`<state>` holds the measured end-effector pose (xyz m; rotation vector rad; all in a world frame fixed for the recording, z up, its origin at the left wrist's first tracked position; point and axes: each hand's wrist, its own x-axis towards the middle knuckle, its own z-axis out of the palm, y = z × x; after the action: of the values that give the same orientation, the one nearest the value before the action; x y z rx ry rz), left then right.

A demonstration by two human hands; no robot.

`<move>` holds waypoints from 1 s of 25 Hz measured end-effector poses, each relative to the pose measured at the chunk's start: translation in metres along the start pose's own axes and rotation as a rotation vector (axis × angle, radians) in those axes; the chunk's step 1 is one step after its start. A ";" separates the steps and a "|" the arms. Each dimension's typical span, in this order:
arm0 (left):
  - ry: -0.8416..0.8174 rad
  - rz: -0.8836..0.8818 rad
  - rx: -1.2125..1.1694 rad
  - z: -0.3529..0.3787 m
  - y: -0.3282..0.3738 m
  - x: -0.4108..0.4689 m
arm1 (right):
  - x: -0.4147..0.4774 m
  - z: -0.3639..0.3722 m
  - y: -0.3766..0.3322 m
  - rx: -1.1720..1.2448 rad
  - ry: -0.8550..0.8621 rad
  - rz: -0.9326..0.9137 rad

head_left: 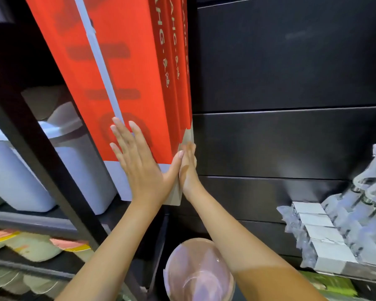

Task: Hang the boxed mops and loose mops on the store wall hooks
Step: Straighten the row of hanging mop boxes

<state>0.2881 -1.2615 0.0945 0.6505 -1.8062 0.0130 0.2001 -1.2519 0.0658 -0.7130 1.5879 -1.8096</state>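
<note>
Against the black slat wall (291, 144), we've got three red mop boxes (130, 68) lined up, hooks out of frame. Our left hand (139, 164) lies flat on the front box, right hand (188, 168) flat on its side, neither gripping. No loose mops in sight, probably still to go. Shelf post (41, 148) crowds the left; room's rightward.

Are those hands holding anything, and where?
Nothing is gripped. The left hand presses flat on the red boxes' front near the bottom; the right hand presses their right side.
</note>
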 end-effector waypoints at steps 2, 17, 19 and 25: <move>0.026 -0.025 0.008 0.003 0.003 -0.002 | 0.001 0.001 0.005 0.031 -0.057 0.004; 0.074 -0.107 0.097 0.006 0.018 -0.010 | 0.047 -0.020 0.005 0.118 -0.065 0.003; 0.088 -0.126 0.110 0.006 0.021 -0.010 | 0.049 -0.019 0.004 0.109 -0.094 0.027; 0.080 -0.141 0.131 0.008 0.028 -0.012 | 0.057 -0.024 0.002 0.104 -0.097 0.039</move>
<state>0.2715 -1.2356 0.0902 0.8579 -1.6892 0.0628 0.1448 -1.2790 0.0608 -0.7054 1.4252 -1.7875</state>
